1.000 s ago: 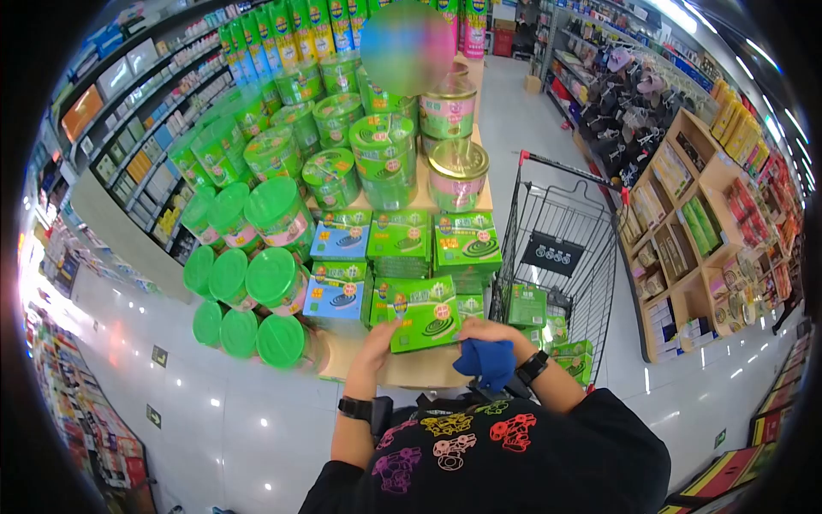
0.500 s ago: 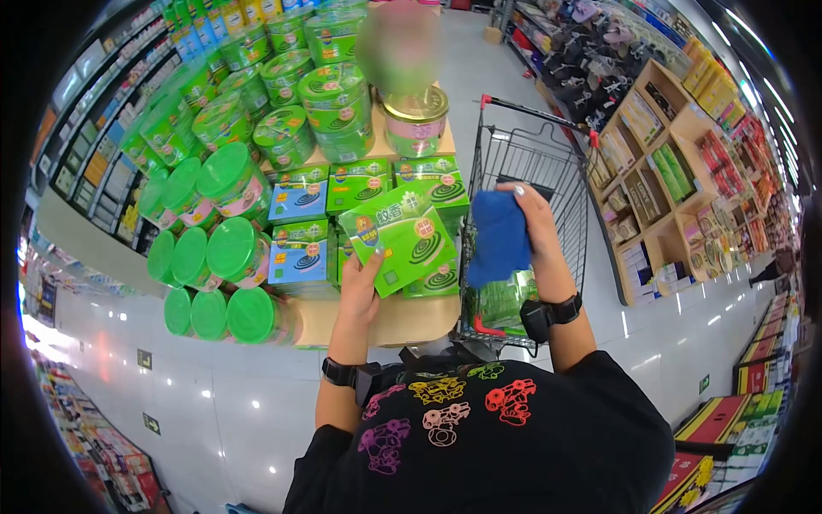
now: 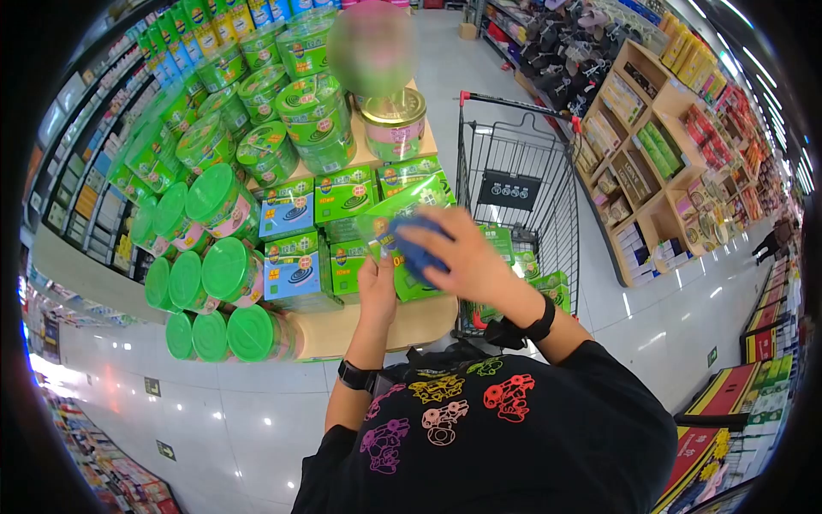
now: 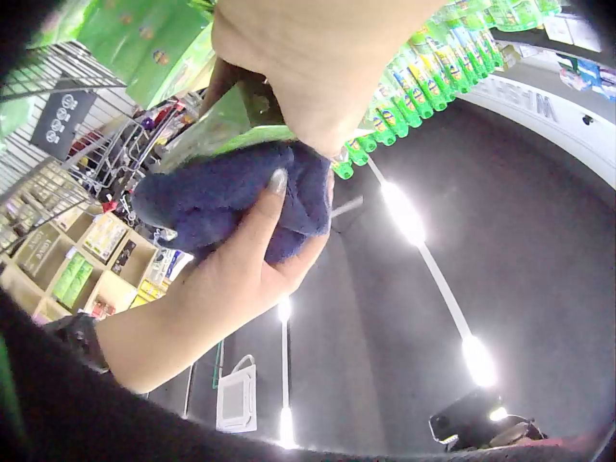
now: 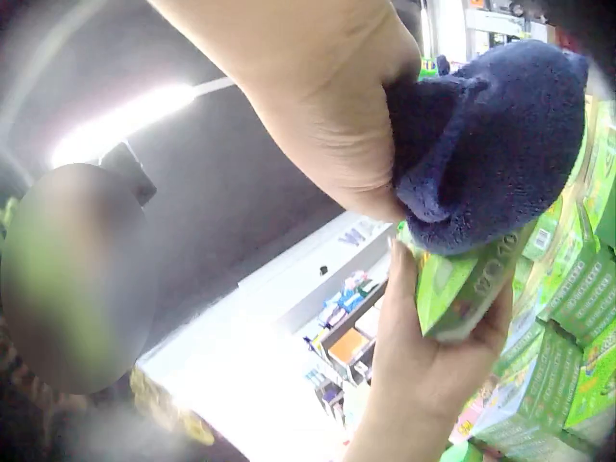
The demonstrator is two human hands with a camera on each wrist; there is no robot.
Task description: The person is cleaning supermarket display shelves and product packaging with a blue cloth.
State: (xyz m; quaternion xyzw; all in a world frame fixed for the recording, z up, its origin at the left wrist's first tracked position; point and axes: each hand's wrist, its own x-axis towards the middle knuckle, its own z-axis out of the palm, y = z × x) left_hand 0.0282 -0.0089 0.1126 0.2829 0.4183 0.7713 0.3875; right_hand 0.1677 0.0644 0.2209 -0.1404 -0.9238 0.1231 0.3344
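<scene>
A green mosquito coil box (image 3: 419,199) is tilted up over the stacked boxes. My left hand (image 3: 377,283) grips it by its near end, and in the right wrist view that hand's thumb and fingers lie on either side of the box (image 5: 448,294). A folded dark blue cloth (image 3: 418,247) is in my right hand (image 3: 471,253), held against the box. The left wrist view shows the thumb curled over the cloth (image 4: 217,197). Cloth and right hand hide much of the box's front.
More coil boxes (image 3: 344,195) stand stacked on a wooden display (image 3: 377,327). Green-lidded tubs (image 3: 253,332) are piled left. A shopping cart (image 3: 518,150) holding green packages stands right, with a wooden shelf unit (image 3: 638,158) beyond it.
My right hand first lay at the box with the cloth, swung right over the cart with it, then came back left onto the box. My left hand has kept the box, now tilted up.
</scene>
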